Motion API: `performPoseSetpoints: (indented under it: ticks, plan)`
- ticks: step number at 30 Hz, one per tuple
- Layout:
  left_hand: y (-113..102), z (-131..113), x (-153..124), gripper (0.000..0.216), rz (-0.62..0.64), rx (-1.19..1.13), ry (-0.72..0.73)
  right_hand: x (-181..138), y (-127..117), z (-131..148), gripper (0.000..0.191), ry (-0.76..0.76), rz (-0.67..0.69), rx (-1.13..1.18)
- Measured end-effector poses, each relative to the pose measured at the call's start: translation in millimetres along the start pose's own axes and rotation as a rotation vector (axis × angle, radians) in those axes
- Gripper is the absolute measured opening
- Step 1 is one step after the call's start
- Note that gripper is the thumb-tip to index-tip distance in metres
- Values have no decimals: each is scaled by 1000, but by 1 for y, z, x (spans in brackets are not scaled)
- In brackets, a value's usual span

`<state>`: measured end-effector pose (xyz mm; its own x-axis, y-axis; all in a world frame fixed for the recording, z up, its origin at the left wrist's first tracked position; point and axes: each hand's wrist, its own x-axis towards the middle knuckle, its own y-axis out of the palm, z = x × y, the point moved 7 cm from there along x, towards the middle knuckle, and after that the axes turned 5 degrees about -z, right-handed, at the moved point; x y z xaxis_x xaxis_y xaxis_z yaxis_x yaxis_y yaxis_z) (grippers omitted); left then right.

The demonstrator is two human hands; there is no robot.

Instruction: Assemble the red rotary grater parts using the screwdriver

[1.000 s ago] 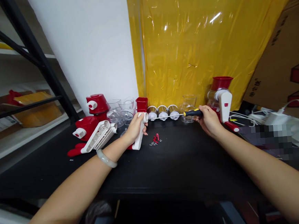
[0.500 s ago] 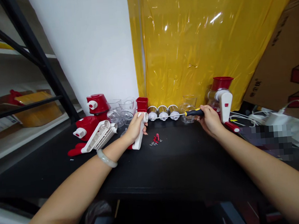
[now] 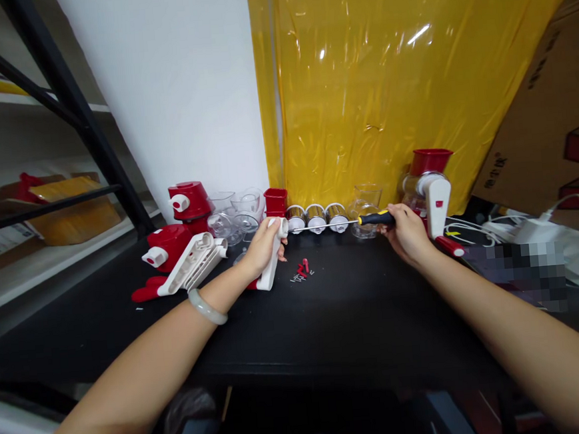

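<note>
White crank handle (image 3: 268,272), tilted, over black table (image 3: 348,326); left hand (image 3: 263,247), fingers wrapped around its upper part. Black-and-yellow screwdriver (image 3: 376,218), shaft nearly level, tip at the handle's top; right hand (image 3: 407,234), fingers gripping it. Loose screws (image 3: 298,278), between the hands, on the tabletop.

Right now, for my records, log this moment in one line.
left hand: holds white plastic crank handle; right hand: holds black-and-yellow screwdriver, aimed at handle's end; black tabletop: small silver screws, red pieces
</note>
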<state>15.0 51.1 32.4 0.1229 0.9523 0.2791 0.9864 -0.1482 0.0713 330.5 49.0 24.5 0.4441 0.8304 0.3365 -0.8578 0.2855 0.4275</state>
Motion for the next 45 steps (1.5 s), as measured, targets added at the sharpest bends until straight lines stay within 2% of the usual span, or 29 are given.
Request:
performPoseSetpoints:
  ticks: [19,30,45]
  plan:
    - [0,-5,-1,25,-14,-7,31,-1,1,1,33,-14,9,-13]
    - [0,-6,-1,26,-19,-2,34,-4,5,4,29,-10,4,66]
    - [0,-7,-2,27,-13,-1,45,-1,2,5,30,-44,-16,16]
